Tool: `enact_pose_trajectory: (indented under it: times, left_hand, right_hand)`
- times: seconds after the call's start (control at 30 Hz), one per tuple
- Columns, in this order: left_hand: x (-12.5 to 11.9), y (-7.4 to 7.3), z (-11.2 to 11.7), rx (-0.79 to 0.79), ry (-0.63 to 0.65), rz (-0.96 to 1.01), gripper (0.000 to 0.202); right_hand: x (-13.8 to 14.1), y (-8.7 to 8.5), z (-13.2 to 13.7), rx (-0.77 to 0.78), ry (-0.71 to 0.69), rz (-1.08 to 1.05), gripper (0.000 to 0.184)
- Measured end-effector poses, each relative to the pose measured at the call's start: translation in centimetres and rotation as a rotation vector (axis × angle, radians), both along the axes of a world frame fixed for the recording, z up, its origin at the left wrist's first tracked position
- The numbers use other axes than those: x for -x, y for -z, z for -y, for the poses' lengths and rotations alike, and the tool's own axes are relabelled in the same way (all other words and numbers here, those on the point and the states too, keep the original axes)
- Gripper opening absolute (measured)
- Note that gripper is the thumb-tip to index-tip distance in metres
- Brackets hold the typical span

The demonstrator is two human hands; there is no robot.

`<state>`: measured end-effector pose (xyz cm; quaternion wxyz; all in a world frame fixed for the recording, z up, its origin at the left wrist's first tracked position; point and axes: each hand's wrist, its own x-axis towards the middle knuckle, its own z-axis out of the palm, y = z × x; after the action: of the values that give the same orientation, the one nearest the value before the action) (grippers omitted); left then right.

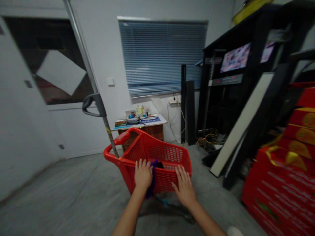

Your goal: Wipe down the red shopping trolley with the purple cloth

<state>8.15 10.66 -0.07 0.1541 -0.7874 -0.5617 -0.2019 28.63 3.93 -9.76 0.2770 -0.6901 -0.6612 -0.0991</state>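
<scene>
A red plastic shopping cart (166,180) with perforated sides stands in front of me. My left hand (143,174) is on its near rim, closed over a purple cloth (154,177) that hangs down the outside of the basket and reaches a little inside. A small dark patch shows beside the cloth within the basket; what it is I cannot make out. My right hand (183,186) is open, fingers apart, at the near side's right end; whether it touches the plastic is unclear. A metal pole with a grey grip (94,105) rises at the cart's handle end.
Behind the cart, a small desk (157,122) holds books and bottles under a blinded window (164,55). Long panels (242,124) lean against a black rack (209,75) with a lit screen. Red boxes (280,193) are stacked at right. A door (71,131) is at left.
</scene>
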Motion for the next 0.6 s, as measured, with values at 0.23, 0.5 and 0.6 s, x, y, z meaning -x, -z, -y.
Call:
enact_pose_trajectory:
  times: [0.23, 0.5, 0.6]
  left_hand:
    - [-2.5, 0.9, 0.4, -0.008, 0.033, 0.014, 0.035]
    - [-4.4, 1.3, 0.4, -0.015, 0.148, 0.026, 0.037]
    - [-0.9, 0.7, -1.1, -0.058, 0.069, 0.024, 0.038]
  right_hand:
    - [1.4, 0.1, -0.5, -0.006, 0.035, -0.022, 0.081]
    - [-0.5, -1.0, -0.3, 0.031, -0.072, 0.0, 0.073]
    - [-0.5, -1.0, -0.2, 0.019, -0.071, -0.009, 0.072]
